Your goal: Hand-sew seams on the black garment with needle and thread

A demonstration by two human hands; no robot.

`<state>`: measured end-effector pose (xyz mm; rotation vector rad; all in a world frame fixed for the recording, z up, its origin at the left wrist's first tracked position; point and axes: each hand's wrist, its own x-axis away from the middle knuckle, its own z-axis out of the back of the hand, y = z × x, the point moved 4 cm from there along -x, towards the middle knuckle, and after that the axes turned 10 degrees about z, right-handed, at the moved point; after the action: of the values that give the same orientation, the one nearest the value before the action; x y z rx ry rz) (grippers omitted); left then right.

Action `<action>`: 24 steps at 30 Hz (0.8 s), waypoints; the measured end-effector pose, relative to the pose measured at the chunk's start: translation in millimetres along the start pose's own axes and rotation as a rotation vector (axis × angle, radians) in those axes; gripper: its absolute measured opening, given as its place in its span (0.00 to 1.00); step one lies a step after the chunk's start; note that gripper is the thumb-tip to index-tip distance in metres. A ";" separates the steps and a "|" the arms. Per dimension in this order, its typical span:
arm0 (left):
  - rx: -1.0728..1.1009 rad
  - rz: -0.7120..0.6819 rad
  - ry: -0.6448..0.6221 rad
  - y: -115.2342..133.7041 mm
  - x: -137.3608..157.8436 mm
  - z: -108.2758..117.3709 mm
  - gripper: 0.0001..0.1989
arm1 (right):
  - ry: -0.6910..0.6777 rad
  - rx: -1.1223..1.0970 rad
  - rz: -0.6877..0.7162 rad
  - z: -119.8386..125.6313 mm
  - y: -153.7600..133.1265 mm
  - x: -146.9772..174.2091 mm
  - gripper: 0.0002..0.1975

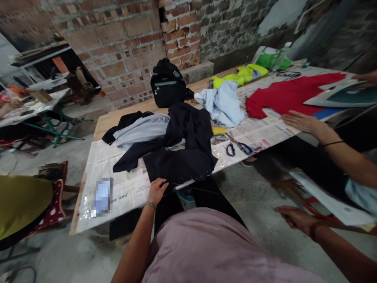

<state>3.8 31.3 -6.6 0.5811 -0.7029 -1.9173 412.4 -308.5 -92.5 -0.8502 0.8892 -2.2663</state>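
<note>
My left hand (158, 191) is closed on the near edge of a black garment (179, 163), fingers pinching the cloth at the table's front edge. Small pale marks like stitches run along that hem. A thin thread stretches rightward from the cloth. Out to the right, away from the table, my right hand (296, 218) is held with its fingers pressed together; anything between them is too small to make out. Just below the hem lies a pale, pen-like strip (184, 184). Scissors with dark blue handles (238, 147) and a yellow item (218, 131) rest right of the garment.
Newspaper under clear plastic covers the table (123, 196). A phone (102, 196) lies at left, a black backpack (169, 84) behind. Light blue cloth (222, 102) sits beside a red garment (288, 94). A co-worker's hand (304, 122) presses there near an iron (344, 94).
</note>
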 end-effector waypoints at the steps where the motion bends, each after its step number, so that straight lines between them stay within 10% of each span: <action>1: 0.002 0.006 0.001 0.1 0.0 0.1 0.06 | 0.008 -0.201 -0.109 0.2 5.2 -3.1 0.07; 4: 0.008 0.022 0.002 -0.2 -0.1 0.3 0.06 | 0.096 -0.713 -0.355 1.1 13.3 -11.7 0.02; 9: 0.012 0.026 0.001 -0.6 -0.4 0.4 0.06 | 0.180 -1.038 -0.356 7.7 0.4 -21.8 0.05; 24: 0.011 0.066 -0.019 -2.7 0.5 -1.0 0.07 | 0.390 -1.153 -0.160 10.7 -47.2 -53.3 0.16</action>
<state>2.5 31.6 -9.2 0.5401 -0.7363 -1.8612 442.2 -246.8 -70.2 -0.9192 2.4795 -1.9379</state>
